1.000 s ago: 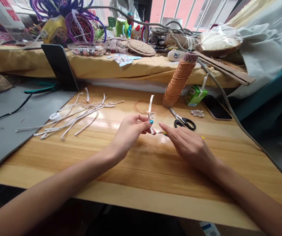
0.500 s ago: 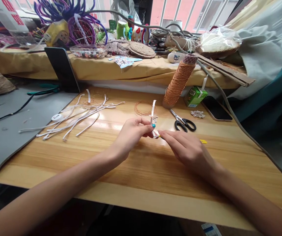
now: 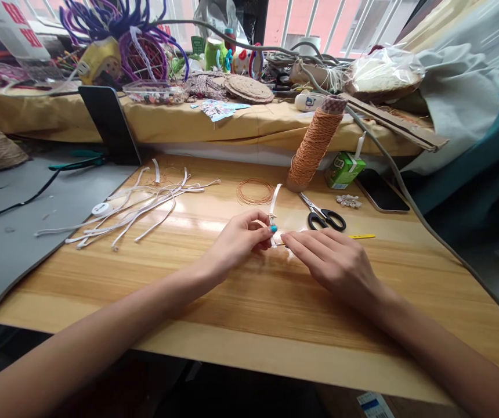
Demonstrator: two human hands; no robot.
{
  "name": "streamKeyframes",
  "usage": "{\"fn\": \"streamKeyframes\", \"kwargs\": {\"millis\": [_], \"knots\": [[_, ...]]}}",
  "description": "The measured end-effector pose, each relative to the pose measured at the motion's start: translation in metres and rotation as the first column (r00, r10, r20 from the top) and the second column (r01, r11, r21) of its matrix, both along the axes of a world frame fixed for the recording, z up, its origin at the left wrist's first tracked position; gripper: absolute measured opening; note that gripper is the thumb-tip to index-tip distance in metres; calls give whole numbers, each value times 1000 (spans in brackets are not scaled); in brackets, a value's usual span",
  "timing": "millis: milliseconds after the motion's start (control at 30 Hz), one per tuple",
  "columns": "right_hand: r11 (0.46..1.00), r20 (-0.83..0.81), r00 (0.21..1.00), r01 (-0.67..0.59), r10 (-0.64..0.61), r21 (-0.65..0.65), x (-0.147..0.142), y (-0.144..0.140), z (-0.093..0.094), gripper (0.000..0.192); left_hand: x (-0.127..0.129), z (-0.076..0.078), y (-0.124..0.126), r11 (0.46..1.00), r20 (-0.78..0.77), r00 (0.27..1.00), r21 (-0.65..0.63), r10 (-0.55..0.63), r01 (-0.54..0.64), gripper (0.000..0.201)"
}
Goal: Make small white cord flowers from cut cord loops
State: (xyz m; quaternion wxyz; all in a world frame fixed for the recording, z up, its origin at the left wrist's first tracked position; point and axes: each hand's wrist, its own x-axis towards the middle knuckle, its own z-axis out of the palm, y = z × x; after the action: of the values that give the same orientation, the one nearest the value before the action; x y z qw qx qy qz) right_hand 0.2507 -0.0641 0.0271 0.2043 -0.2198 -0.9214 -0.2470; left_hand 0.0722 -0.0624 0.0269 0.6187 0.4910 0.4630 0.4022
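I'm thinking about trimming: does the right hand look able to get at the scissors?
Probably yes: the scissors lie just beyond the right hand, handles toward it, with nothing seen between; but it holds a thin yellow tool, which may need setting down.

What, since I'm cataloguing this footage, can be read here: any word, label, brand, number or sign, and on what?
Nothing can be read with certainty.
Upper-left container: red characters, too blurred.
Green carton: pale lettering, too small.
White disc: dark marks, too small.
Label, bottom edge: print too small.
Yellow handle: nothing legible.
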Motion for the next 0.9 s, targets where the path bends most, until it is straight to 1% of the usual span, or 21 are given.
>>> {"fn": "streamKeyframes", "kwargs": {"millis": [167, 267, 400, 500, 600, 667, 767, 900], "knots": [[998, -1, 1000, -7, 7, -66, -1, 0, -3, 25, 2, -4, 0, 998, 32, 999, 57, 20, -22, 6], [991, 4, 1000, 11, -10, -134, -3, 2, -5, 27, 3, -7, 1, 998, 42, 998, 52, 46, -48, 7], [972, -5, 1000, -13, 12, -234, -4, 5, -9, 28, 4, -9, 1, 997, 17, 998, 44, 64, -65, 6], [936, -20, 1000, 4, -12, -353, -4, 5, -9, 27, 4, -10, 0, 997, 0, 998, 44, 58, -58, 6], [880, -7, 999, 25, -32, -474, -3, 4, -7, 28, 4, -10, 1, 998, -16, 999, 56, 41, -40, 5], [844, 9, 998, 51, -55, -534, -3, 4, -7, 28, 3, -10, 2, 999, -23, 1000, 51, 5, -3, 4], [805, 45, 994, 105, -98, -585, -2, 4, -8, 28, 2, -7, 4, 998, -30, 998, -8, -55, 55, 3], [781, 69, 992, 126, -106, -611, -2, 5, -9, 28, 0, -2, 6, 993, -70, 992, -65, -104, 99, 6]]}}
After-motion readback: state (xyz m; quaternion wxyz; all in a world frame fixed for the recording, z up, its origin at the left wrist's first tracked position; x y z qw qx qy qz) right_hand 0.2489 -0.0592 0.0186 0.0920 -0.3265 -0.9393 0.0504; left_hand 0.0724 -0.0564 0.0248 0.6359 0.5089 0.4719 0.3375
